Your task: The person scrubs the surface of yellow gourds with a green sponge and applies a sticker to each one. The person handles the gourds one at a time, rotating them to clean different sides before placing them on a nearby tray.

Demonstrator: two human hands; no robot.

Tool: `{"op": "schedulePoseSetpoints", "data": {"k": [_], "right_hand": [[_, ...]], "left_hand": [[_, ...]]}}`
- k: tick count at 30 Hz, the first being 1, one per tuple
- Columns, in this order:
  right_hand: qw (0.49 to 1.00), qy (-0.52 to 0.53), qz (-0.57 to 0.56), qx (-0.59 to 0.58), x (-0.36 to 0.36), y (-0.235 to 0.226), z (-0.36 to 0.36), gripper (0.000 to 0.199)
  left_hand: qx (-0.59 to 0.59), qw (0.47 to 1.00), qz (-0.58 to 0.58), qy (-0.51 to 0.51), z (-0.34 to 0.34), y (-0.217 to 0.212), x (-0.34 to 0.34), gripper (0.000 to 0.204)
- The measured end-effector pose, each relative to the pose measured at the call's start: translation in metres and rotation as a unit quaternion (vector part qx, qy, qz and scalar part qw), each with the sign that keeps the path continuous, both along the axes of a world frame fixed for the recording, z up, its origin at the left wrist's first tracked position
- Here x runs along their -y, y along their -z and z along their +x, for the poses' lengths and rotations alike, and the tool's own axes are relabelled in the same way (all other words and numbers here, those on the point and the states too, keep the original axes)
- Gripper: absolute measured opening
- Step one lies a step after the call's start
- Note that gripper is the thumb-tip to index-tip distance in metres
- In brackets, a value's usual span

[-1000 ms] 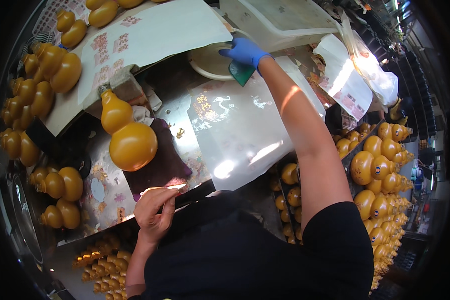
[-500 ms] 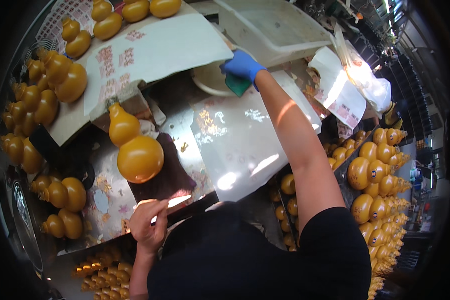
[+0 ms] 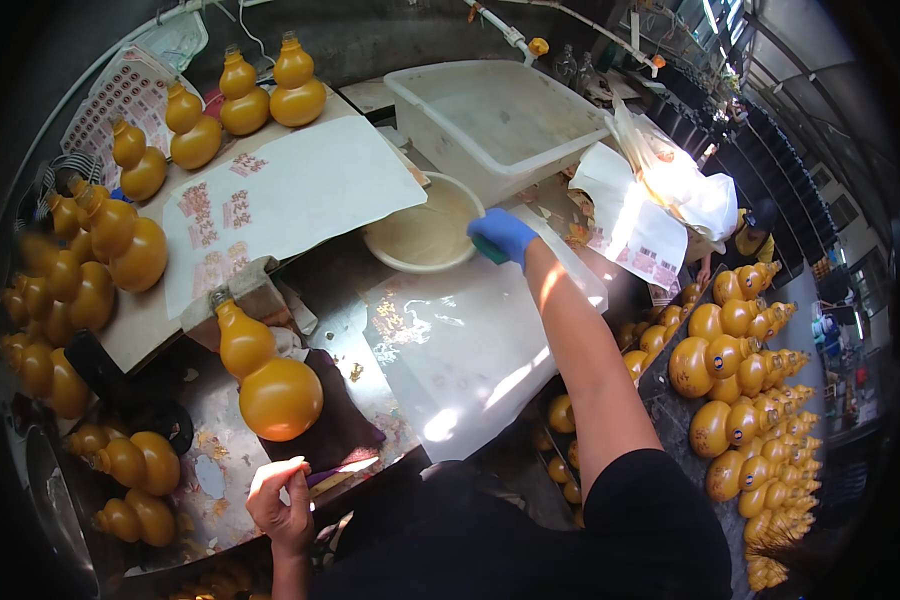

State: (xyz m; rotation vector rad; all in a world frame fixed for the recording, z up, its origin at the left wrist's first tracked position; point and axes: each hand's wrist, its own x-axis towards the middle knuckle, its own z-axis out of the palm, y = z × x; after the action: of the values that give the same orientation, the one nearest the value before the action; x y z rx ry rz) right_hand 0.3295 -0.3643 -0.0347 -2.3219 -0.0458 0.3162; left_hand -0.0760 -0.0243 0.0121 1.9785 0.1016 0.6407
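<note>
My right hand (image 3: 508, 238), in a blue glove, is closed around a green sponge-like pad (image 3: 488, 249) at the right rim of a white bowl (image 3: 372, 243). The glove hides part of the pad. My bare left hand (image 3: 282, 506) is near the bench's front edge, fingers curled with thumb and fingertips together; whatever they may pinch is too small to make out. Just beyond it, a yellow gourd-shaped bottle (image 3: 280, 398) lies on a dark cloth (image 3: 345, 425), its neck against a box-like block (image 3: 238, 312). A translucent sheet (image 3: 460, 335) covers the bench below the bowl.
Several more gourd bottles (image 3: 138, 255) stand along the left and back. A white sheet with red printed stickers (image 3: 300, 185) lies on a board. Behind the bowl is a translucent plastic bin (image 3: 490, 115). Rows of gourd bottles (image 3: 745, 435) fill the right side, where another person (image 3: 755, 240) appears.
The view has tilted up, so the bench sits lower in the picture. My right hand, with the green pad, has drawn slightly off the bowl, showing more of its inside.
</note>
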Motion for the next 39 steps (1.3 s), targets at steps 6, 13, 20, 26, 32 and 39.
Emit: {"op": "schedulePoseSetpoints", "data": {"k": [6, 13, 20, 26, 32, 39], "right_hand": [[0.993, -0.010, -0.010, -0.121, 0.044, -0.110, -0.034, 0.022], [0.990, 0.102, 0.021, -0.097, 0.132, -0.225, -0.036, 0.016], [0.985, 0.164, 0.042, -0.015, 0.165, -0.224, 0.058, 0.027], [0.898, 0.307, -0.225, 0.221, 0.111, -0.176, 0.151, 0.037], [0.894, 0.322, -0.221, 0.218, 0.057, -0.116, 0.191, 0.036], [0.952, 0.177, -0.219, 0.122, 0.076, -0.063, 0.228, 0.028]], "left_hand": [[-0.003, 1.000, 0.028, 0.003, -0.009, -0.005, -0.005, 0.011], [-0.005, 1.000, 0.003, -0.002, -0.010, 0.004, -0.005, 0.011], [0.000, 1.000, 0.017, -0.026, -0.001, 0.000, -0.003, 0.013], [-0.023, 0.996, 0.028, -0.076, -0.009, 0.006, -0.013, 0.018], [-0.060, 0.991, 0.015, -0.121, -0.013, 0.004, -0.016, 0.018], [-0.129, 0.987, 0.048, -0.083, -0.019, 0.008, -0.027, 0.023]]}}
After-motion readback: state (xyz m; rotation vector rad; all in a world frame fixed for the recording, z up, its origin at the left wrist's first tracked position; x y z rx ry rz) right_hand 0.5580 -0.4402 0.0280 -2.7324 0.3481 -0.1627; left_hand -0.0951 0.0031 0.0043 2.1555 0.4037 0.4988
